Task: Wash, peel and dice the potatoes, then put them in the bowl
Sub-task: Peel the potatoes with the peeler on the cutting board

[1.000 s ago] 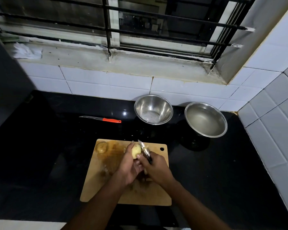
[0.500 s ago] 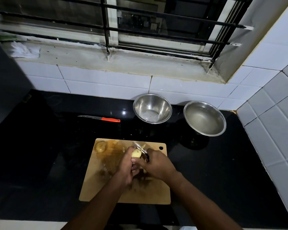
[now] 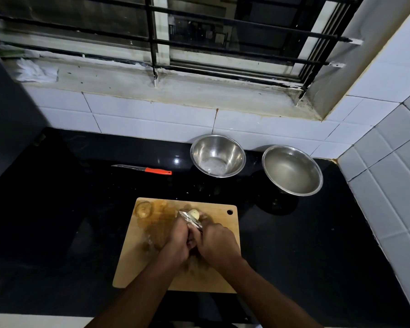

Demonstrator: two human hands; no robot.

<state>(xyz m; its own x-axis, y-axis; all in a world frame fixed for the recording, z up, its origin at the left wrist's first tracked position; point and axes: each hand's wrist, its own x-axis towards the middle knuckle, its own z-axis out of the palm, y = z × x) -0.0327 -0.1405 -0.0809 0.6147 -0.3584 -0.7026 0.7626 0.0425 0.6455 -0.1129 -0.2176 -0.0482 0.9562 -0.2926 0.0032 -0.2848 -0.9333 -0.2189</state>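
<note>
Over the wooden cutting board my left hand grips a pale, partly peeled potato; only its far tip shows above my fingers. My right hand holds a metal peeler, whose blade lies across the potato's near side. A second, unpeeled brown potato sits at the board's far left corner. Peel scraps lie on the board under my hands. Two steel bowls stand behind the board: the left bowl and the right bowl, which seems to hold water.
An orange-handled knife lies on the black counter left of the bowls. White tiled walls close off the back and right side. A crumpled white cloth sits on the window ledge at the far left.
The peeler blade has swung from upright beside the potato to lying across it, pointing left. My hands have closed together and more of the potato is covered.
</note>
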